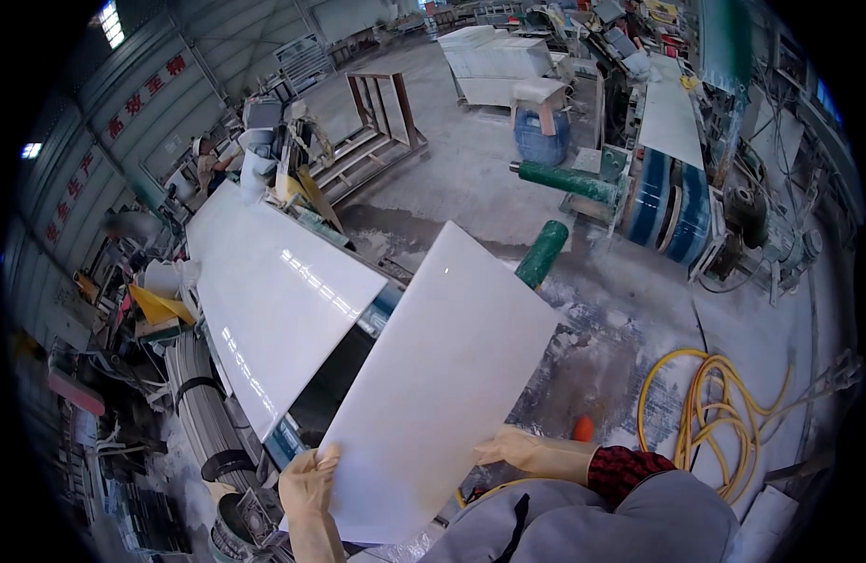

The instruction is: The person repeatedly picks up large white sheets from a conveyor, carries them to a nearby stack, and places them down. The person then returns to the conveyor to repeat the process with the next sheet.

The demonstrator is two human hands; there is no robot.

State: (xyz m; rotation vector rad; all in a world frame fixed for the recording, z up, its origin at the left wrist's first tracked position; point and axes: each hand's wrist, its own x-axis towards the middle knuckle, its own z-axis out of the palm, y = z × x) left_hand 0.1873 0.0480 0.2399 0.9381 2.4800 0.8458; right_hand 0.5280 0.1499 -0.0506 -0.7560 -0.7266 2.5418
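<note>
A glossy white slab (442, 366) is tilted in front of me, between my two hands. My left hand (308, 488), in a cream rubber glove, is closed over its near left edge, thumb on the top face. On the opposite edge, my right hand (508, 451), gloved alike, has its fingers at the slab's rim, partly hidden beneath it. A second, longer white slab (283, 291) lies on the machine to the left, with a dark gap between the two. A green roller (544, 253) sticks out past the held slab's far right edge.
A coiled yellow hose (696, 413) lies on the wet floor at right. Another machine with blue belts (651, 197) and a green roller (569, 182) stands beyond. Farther off are a blue barrel (542, 136), a brown metal frame (395, 108) and another person (208, 167).
</note>
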